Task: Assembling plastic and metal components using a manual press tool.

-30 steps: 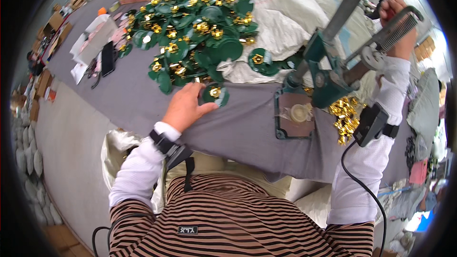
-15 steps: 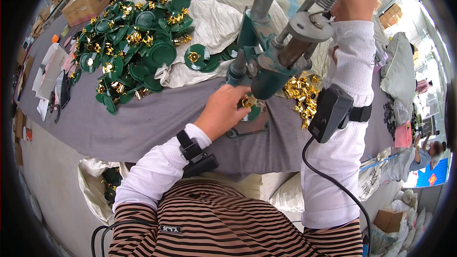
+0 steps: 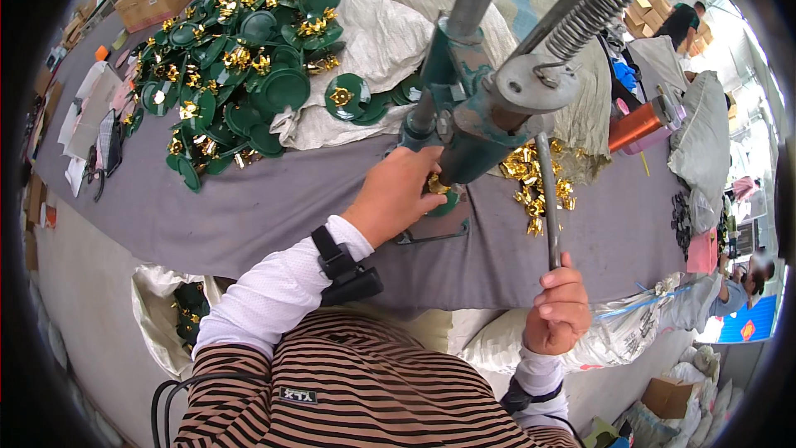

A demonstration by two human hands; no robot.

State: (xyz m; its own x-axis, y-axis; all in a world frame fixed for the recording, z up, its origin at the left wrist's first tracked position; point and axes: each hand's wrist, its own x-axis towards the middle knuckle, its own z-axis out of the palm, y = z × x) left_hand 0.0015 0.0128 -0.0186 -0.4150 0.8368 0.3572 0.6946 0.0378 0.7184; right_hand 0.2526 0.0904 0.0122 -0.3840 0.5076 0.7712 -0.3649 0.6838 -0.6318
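Observation:
A teal hand press (image 3: 477, 148) stands on the grey cloth in front of me. My left hand (image 3: 393, 197) reaches under its ram, thumb and fingers closed around a small gold crown-shaped piece (image 3: 437, 186). Beneath that piece a green disc (image 3: 446, 203) shows in part over the metal base (image 3: 452, 228); the fingers and ram hide the rest. My right hand (image 3: 560, 309) is wrapped round the lower end of the press's metal lever (image 3: 548, 195), which points down toward me. Above the ram runs a stretched coil spring (image 3: 609, 4).
Green discs with gold crowns (image 3: 240, 75) lie heaped at the left, beside a white woven sack (image 3: 373, 33). Loose gold pieces (image 3: 526, 174) sit right of the press. Farther right is an orange roll (image 3: 637, 129). An open sack (image 3: 153, 323) stands below the table edge.
My right hand has come down from the upper right toward me, swinging the lever down. The ram is lower over the gold piece, and the spring is longer. My left hand stays near the same place.

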